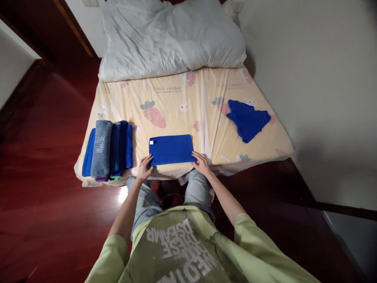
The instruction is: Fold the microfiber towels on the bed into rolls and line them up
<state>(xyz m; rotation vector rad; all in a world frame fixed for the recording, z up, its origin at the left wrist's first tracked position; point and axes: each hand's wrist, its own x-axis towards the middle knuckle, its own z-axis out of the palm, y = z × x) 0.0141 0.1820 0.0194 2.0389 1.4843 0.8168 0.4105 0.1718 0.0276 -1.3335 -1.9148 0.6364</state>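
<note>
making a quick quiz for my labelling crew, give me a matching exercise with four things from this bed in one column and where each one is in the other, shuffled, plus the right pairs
Things
1. Flat blue cloth
2. Crumpled blue cloth
3. Grey towel
4. Pale bedding

Places
A. Among the folded cloths on the left
B. Across the far end of the bed
C. Between the left hand and the right hand
D. On the right part of the bed, with no hand on it

Right pairs: 1-C, 2-D, 3-A, 4-B
</note>
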